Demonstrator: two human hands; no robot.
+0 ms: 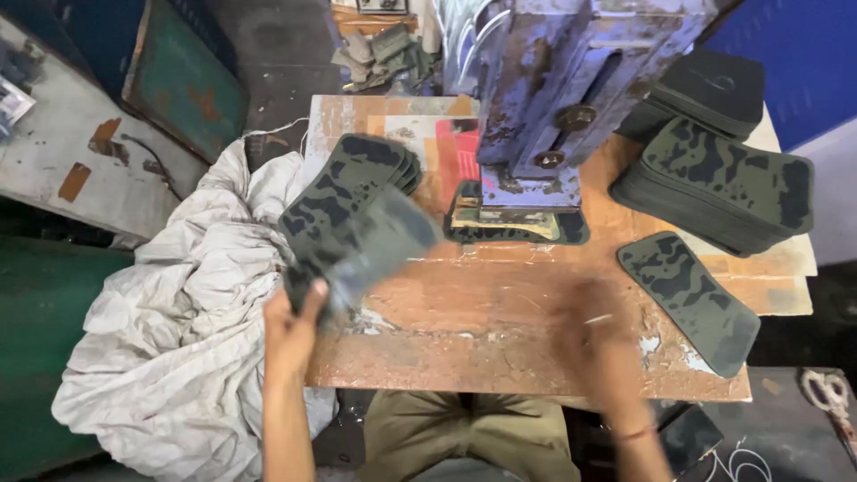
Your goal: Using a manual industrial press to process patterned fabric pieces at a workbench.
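Camouflage sheet [357,236] — motion-smeared — pinched in left hand [290,335]; right hand [594,335] blurred, its grip impossible to tell

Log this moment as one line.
left hand: holds camouflage sheet | right hand: blurred, empty | press: sheet beneath

Blue press [571,80] on wood table [500,348], white sack [178,312] at left, scissors [830,393] at right.

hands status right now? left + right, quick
Left hand: closed on a camouflage-patterned flat piece, lifted over the table's left edge.
Right hand: motion-blurred above the wooden table; open or closed cannot be told, nothing visibly held.
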